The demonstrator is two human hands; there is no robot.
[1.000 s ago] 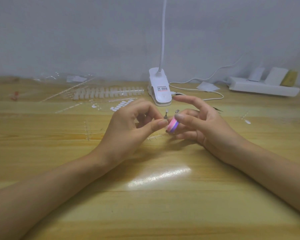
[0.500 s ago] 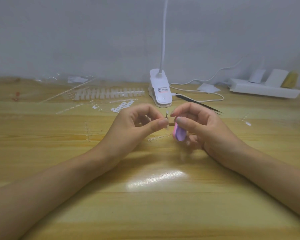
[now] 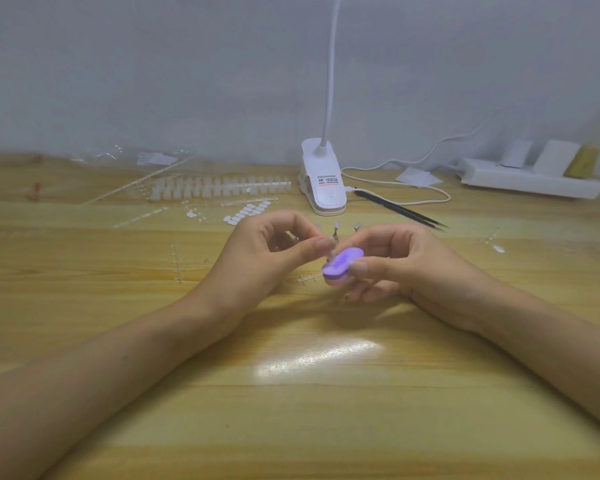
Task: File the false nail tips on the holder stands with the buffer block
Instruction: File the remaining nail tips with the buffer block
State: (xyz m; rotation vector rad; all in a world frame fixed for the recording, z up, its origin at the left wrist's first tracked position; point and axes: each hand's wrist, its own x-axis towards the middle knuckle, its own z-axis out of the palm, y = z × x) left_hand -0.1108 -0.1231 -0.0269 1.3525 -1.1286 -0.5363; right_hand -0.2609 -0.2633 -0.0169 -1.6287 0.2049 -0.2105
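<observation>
**Hands locked together over one tiny tip**

Left hand pinches a small holder stand between thumb and forefinger. Right hand grips the purple buffer block, its flat face up and its far end meeting the left thumb — the piece being filed is mostly hidden there. The risk as I read it: press too hard and that piece pops off, or the block skids onto a fingertip. More false nail tips poke up just behind the fingers — easy to knock. Black tweezers lie beyond the right hand, near the white clip lamp. Spare tip strips sit farther back and left on the wooden table.
</observation>
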